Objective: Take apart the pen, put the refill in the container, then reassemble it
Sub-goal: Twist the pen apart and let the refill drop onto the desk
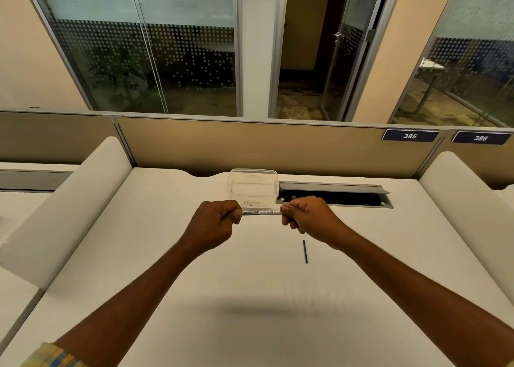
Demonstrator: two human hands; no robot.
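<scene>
A white whiteboard marker pen (pixel 262 213) with a black printed label band is held level above a white desk (pixel 250 297), lifted clear of the surface, with its long axis running left to right. Only the middle of the barrel shows; both ends are hidden inside closed fists. The left hand (pixel 215 222) is curled around the left end, thumb pressed along the barrel. The right hand (pixel 307 216) is curled around the right end, its thumb tip meeting the barrel where the label stops. Both grips are pressed tight on the pen.

Just behind the pen, farther from the person, a clear plastic rectangular container (pixel 253 187) sits on the desk with handwriting on its near wall. Whether anything lies inside it cannot be told. Directly right of the container, an open grey metal cable slot (pixel 333 195) is set into the desk.

A thin dark blue refill stick (pixel 305 251) lies flat on the desk nearer the person than the hands, below the right wrist, apart from both hands and from the container, and pointing roughly away from the person.

Both forearms are bare; a yellow and blue patterned sleeve (pixel 52 357) shows at the lower left edge. A tan partition panel (pixel 250 147) stands behind the desk, carrying dark number plates reading 385 (pixel 410 136) and 386 (pixel 480 138).
</scene>
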